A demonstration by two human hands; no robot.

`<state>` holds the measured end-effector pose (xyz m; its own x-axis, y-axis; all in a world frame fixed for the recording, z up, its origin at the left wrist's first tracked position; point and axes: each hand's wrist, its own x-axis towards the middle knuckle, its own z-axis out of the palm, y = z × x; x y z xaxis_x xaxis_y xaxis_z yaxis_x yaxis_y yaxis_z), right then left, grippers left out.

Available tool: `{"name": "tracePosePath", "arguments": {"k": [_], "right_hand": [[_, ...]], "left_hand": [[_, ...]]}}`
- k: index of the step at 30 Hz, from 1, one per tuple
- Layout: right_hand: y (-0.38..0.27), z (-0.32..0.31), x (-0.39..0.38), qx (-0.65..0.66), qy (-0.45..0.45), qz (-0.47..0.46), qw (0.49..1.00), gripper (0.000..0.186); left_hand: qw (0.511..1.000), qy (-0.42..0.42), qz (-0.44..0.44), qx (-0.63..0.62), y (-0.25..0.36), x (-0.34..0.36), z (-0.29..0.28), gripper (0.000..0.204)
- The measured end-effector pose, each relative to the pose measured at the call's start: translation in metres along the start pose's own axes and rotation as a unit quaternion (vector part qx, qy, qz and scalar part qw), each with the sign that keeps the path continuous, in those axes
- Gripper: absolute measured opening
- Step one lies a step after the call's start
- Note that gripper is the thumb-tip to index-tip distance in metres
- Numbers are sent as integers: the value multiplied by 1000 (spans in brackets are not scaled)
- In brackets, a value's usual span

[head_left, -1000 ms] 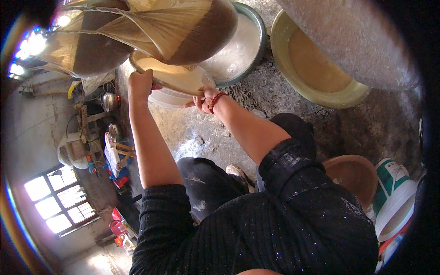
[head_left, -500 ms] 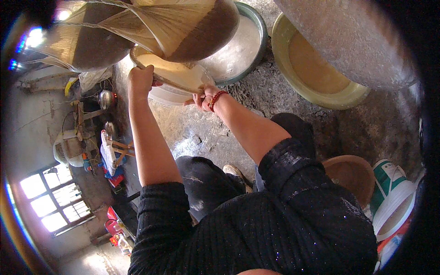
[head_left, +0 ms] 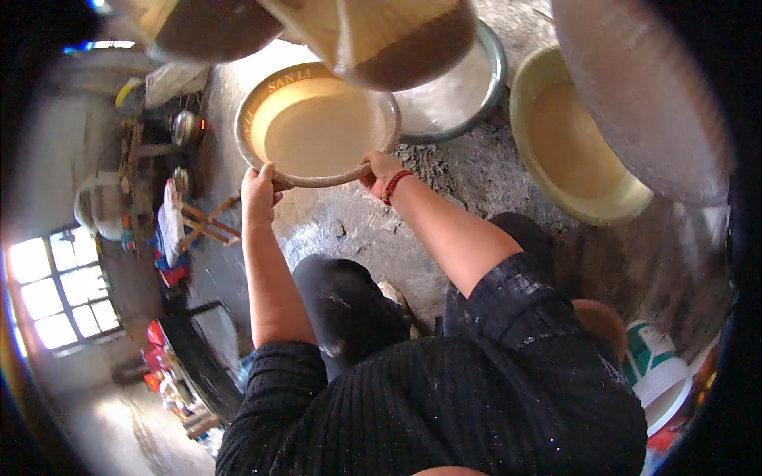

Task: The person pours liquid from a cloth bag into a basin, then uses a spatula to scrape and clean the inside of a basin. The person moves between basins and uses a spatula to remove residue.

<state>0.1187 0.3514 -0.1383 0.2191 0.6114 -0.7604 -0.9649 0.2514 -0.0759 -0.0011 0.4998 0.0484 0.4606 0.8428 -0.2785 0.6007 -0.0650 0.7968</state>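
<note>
Left hand: the left hand [head_left: 259,190] is closed over the near left rim of a round metal tray [head_left: 317,127], fingers curled around the edge.
Right hand: the right hand [head_left: 379,170] is clamped on the near right rim of the same tray; a red bead bracelet [head_left: 394,186] is worn at its wrist.
Hands together or apart: the two hands are kept apart, a stretch of the tray's near rim being left bare between them.
Tray: it is held out ahead of both hands, above the stone floor [head_left: 349,238], and is filled with a smooth pale cream liquid.
Cloth bag: a hanging cloth bag [head_left: 381,40], dark and wet at its lower part, is seen just beyond the hands, over the far edge of the tray.
Metal basin: a wide metal basin [head_left: 460,95] is set beyond the right hand, partly covered by the bag.
Yellow basin: a yellow basin [head_left: 579,151] with pale liquid is placed well to the right of the right hand.
Window: a bright window [head_left: 59,297] is seen far to the left of the left hand.
</note>
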Motion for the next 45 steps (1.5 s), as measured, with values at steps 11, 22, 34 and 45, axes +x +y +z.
{"name": "tracePosePath", "arguments": {"k": [11,22,34,45], "right_hand": [[41,-21,16,-224,122,-270,928,28],[53,-31,22,-368,91,-383,843,32],[93,-82,92,-453,141,-277,836,29],[81,-149,150,-507,203,-142,826,41]], "left_hand": [[976,63,96,183,-69,-33,-49,54],[941,161,110,-277,-62,-22,-56,28],[895,212,93,-382,-87,-5,-92,24],[908,166,70,-377,-88,6,-88,26]]}}
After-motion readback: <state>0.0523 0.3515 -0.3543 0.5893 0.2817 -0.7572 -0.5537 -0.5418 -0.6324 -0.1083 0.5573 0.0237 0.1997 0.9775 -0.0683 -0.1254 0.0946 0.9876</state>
